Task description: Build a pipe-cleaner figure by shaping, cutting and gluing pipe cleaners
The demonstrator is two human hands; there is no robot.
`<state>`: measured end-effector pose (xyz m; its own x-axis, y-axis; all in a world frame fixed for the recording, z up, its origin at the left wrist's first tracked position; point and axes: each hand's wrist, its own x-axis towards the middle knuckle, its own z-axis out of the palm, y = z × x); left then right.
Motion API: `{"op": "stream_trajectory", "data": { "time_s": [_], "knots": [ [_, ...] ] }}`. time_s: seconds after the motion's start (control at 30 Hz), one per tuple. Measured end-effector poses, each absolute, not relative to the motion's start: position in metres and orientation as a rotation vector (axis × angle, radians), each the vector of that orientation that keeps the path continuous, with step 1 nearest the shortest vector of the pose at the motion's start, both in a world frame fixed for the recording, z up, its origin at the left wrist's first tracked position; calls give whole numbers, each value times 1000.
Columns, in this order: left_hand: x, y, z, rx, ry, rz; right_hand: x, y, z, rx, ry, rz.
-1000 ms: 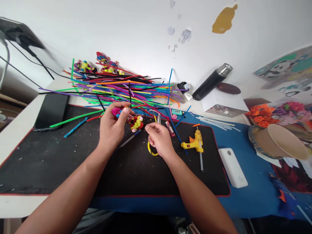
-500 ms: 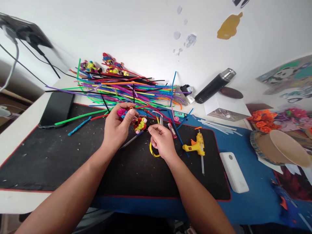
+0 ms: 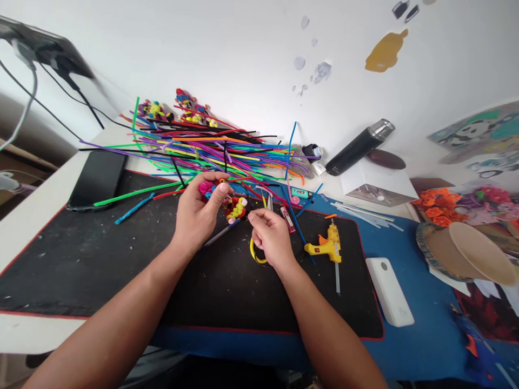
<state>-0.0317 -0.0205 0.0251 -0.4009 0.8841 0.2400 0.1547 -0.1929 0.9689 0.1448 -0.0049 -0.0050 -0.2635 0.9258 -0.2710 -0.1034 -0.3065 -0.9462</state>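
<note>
My left hand (image 3: 198, 210) is closed around a small pipe-cleaner figure (image 3: 238, 210) in pink, blue, red and yellow, its lower end sticking out to the right past my thumb. My right hand (image 3: 271, 235) has thumb and forefinger pinched together just right of the figure's yellow end; whatever is between those fingertips is too small to make out. Under the right hand lie scissors (image 3: 256, 253) with yellow handles, partly hidden by it. A red lighter (image 3: 288, 220) and a yellow glue gun (image 3: 331, 244) rest on the black mat to the right.
A heap of coloured pipe cleaners (image 3: 211, 143) spreads along the wall, with finished-looking figures (image 3: 156, 109) behind it. A phone (image 3: 97, 178) lies at left. Around the right side are a black flask (image 3: 357, 148), glue sticks (image 3: 365, 213), a white power bank (image 3: 389, 292) and a brown bowl (image 3: 446, 248).
The view has shifted slightly, so everything sits a little further right and lower. Both hands keep nearly the same pose, the left still holding the figure.
</note>
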Motion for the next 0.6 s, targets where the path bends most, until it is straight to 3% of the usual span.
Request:
{"op": "stream_trajectory", "data": {
  "time_s": [0.6],
  "knots": [
    [-31, -22, 31, 1216, 1481, 1630, 145, -6, -6, -1180, -1124, 1671]
  ]
}}
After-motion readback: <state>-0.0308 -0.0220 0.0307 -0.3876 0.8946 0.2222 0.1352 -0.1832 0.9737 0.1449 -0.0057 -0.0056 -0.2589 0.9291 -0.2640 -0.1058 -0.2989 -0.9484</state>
